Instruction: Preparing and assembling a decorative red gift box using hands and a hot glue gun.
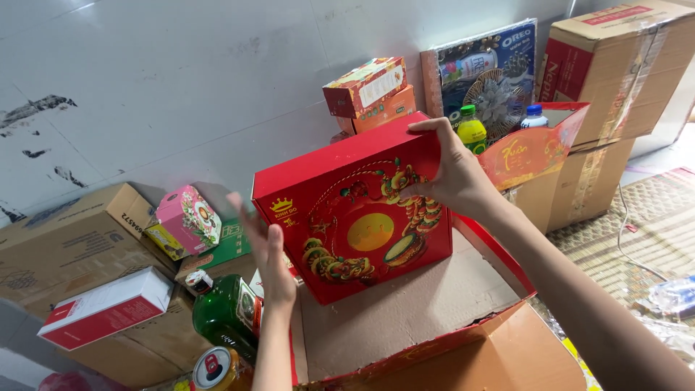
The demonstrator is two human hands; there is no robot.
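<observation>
A person stands a big red box [355,210] up on its edge inside an open cardboard tray [405,311] with a red rim. The red box is flat and square, with a gold moon and round cakes drawn on its face.

Nearest to the viewer, the left hand [271,253] presses flat on the left side of the red box. Its fingers [250,217] are stretched out and blurry. They push on the box and do not wrap around it. Just left of the red box, low down, sit a green glass bottle [224,311] and a drink can [213,368].

The right hand [452,170] grips the top right corner of the red box, fingers bent over the top edge and thumb on the front.

To do this well, both hands should hold the box firmly from both sides so it does not tip or slide.

Farther left of the red box lie a pink box [190,217] and a white and red carton [105,308]. Behind the red box stands a small orange box [369,90], then brown cartons [615,65] by the wall.
</observation>
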